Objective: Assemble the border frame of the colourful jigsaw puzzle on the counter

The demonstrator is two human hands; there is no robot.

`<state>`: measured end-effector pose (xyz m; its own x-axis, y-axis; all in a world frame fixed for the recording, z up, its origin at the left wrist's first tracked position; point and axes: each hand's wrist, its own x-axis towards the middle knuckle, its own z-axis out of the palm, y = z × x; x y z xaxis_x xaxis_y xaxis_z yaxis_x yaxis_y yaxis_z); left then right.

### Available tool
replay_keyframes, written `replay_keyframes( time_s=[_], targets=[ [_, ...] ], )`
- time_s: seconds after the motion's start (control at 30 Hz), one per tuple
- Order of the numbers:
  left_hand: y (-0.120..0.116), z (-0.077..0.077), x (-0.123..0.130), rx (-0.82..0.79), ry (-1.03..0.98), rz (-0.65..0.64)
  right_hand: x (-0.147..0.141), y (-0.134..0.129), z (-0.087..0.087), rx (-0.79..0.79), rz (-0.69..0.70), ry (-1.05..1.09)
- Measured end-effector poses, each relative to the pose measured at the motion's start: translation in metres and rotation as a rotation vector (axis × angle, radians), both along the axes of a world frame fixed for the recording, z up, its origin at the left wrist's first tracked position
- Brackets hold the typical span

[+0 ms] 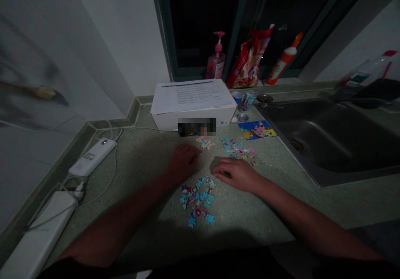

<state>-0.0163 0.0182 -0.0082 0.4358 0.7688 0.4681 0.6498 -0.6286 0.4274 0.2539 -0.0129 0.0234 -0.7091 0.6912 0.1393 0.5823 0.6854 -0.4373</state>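
Blurred, with its fingers bent toward the right, my left hand (185,160) is over the counter just below a small group of pale puzzle pieces (206,144); whether it holds anything I cannot tell. My right hand (237,173) rests low over the counter, fingers loosely curved leftward with a gap by the thumb and nothing visible in them. Between my forearms lies a loose heap of mostly blue puzzle pieces (200,200). Beyond my right hand is a spread of blue, pink and yellow puzzle pieces (233,146). A colourful cartoon picture card (258,130) lies behind that spread.
A white box (193,100) with a printed sheet stands at the back, a dark pixelated item (196,127) before it. Cans (248,100) stand beside it. A metal sink (337,137) is at right. A power bank (93,156), cables and a power strip (46,229) lie left.
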Motion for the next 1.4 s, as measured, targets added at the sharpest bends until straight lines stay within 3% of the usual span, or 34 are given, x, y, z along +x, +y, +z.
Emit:
replay_keyframes(
  time_s=[0.27,0.6,1.27,1.4],
  targets=[
    [-0.016,0.009,0.015,-0.348,-0.259,0.022,-0.011,-0.005,-0.004,0.124,-0.169,0.114],
    [-0.024,0.019,0.027,-0.702,-0.517,0.013,-0.014,-0.006,-0.006,0.256,-0.177,0.236],
    [-0.026,0.019,0.026,-0.743,-0.586,-0.051,-0.014,-0.005,-0.002,0.171,-0.165,0.278],
    [-0.023,0.021,0.023,-0.69,-0.625,0.001,-0.013,-0.005,0.0,0.206,-0.196,0.323]
  ],
)
